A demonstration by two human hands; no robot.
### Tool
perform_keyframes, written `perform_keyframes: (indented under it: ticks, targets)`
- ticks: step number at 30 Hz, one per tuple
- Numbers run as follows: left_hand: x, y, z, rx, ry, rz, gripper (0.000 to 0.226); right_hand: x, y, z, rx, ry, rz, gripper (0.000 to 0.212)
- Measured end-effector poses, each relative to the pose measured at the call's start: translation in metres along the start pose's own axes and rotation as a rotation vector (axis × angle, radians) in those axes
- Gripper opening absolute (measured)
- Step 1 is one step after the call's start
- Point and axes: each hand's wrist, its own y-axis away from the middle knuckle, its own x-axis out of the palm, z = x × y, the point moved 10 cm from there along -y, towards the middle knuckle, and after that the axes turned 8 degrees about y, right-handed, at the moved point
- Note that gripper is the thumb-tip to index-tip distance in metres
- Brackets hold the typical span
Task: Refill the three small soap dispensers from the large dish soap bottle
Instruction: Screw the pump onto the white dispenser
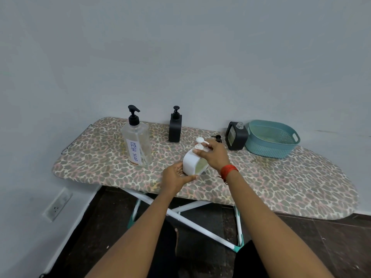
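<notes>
A white soap dispenser with greenish soap stands near the front middle of the leopard-print ironing board. My left hand cups its lower left side. My right hand grips its white pump top. The large clear bottle labelled DISH SOAP, with a black pump, stands upright to the left. A black dispenser with its pump on stands behind. Another black dispenser stands at the right with its neck uncapped, and its black pump lies beside it on the board.
A teal perforated basket sits at the back right of the board, against the grey wall. The board's white and teal legs cross below, over a dark floor. A wall socket is low on the left.
</notes>
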Motion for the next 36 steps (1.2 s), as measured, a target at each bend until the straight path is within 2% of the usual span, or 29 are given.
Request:
perform_keyframes:
  ticks: [8,10,12,14,18,24,28,32,34,36]
  targets:
    - [0.000,0.002,-0.004,0.034,-0.059,-0.046,0.059,0.000,0.014,0.008,0.008,0.092,-0.347,0.045]
    - [0.000,0.002,-0.004,0.035,-0.075,-0.050,0.057,0.002,0.016,0.006,0.020,0.068,-0.330,0.046]
    - [-0.001,0.002,-0.003,0.026,-0.079,-0.049,0.058,0.004,0.015,0.004,-0.014,0.002,-0.227,0.050]
    - [-0.002,0.001,-0.003,0.027,-0.091,-0.050,0.062,0.002,0.016,0.007,-0.079,-0.054,-0.117,0.065]
    - [0.000,0.002,-0.006,0.045,-0.137,-0.044,0.057,0.004,0.020,0.016,-0.162,0.043,-0.047,0.075]
    - [-0.001,0.003,-0.007,0.048,-0.254,-0.054,0.023,0.037,0.039,0.032,-0.182,0.143,-0.175,0.091]
    - [-0.003,0.002,-0.006,0.041,-0.315,-0.088,0.037,0.045,0.041,0.035,-0.143,0.187,-0.226,0.093]
    - [-0.002,0.001,-0.013,0.122,-0.335,-0.120,0.048,0.047,0.045,0.036,-0.204,0.387,-0.242,0.093]
    - [-0.002,0.001,-0.009,0.109,-0.325,-0.121,0.041,0.047,0.047,0.035,-0.232,0.426,-0.248,0.092]
    - [0.000,0.002,-0.005,0.083,-0.303,-0.088,0.019,0.039,0.051,0.029,-0.226,0.349,-0.273,0.093]
